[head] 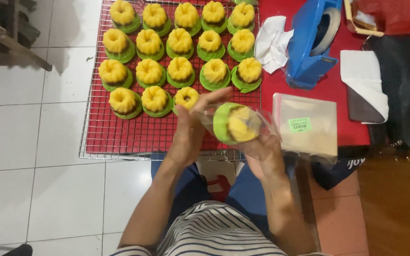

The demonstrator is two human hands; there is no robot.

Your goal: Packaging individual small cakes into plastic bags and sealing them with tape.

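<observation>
White tiled floor [29, 142] fills the far left; a dark wooden piece is cut off at the top left corner, kind unclear.

Wire cooling rack [119, 147] lies on a red bench [328, 90], overhanging it to the left. On the rack: rows of yellow moulded cakes [149, 71] in green cups, each with a dark band at the base. The top row is partly cut off by the frame edge.

Left hand [191, 125]: forearm rises from the lower frame, palm turned inward, fingers straight and pressed flat against the side of a clear plastic bag [236, 123]. Grip is open, not clenched; it steadies the bag. It hides part of the nearest cake on the rack.

Bagged cake [237, 124]: yellow top, green cup, lying on its side inside the bag, over the rack's right front corner, between both hands.

Right hand [262, 151]: below the bag, fingers curled up around it from beneath, grip closed on the bag. Fingertips are hidden behind the plastic.

Right of the rack: crumpled white paper [271, 42], a blue tape dispenser [314, 42], and a stack of clear bags [307, 125] bearing a small green rectangular label [300, 124]. Print too small to make out. A folded white cloth [364, 80] lies at the bench's right edge.
</observation>
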